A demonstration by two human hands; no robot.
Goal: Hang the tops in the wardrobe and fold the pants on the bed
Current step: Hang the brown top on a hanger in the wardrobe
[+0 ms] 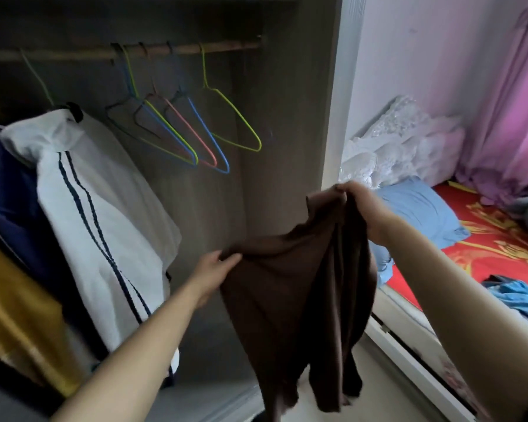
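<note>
Head view takes in the open wardrobe on my left and the bed on my right, and I stand between them facing the wardrobe's right-hand end. At the left of the rail hang a white jacket with dark stripes, a navy garment and a yellow one, pressed close together.

On the bed lie a blue pillow and, nearer me, a crumpled blue garment.

I hold the brown top in the air in front of the wardrobe's bare right part, clear of the bed and touching nothing else. Its held edge slants from low left up to high right. Its long axis runs down from that edge, and the free end points at the floor. I cannot tell whether I hold it by the neck or the hem.

The empty wire hangers hang in a bunch on the rail, up and to the left of the top and well apart from it. The yellow-green hanger is the rightmost and hangs almost straight above my left hand.

My left hand pinches the lower left corner of the held edge, fingers curled on the cloth. My right hand grips a bunched fold at the higher right end. I judge the left hand the nearer one to the hangers, so it would be the one to let go and reach up.
</note>
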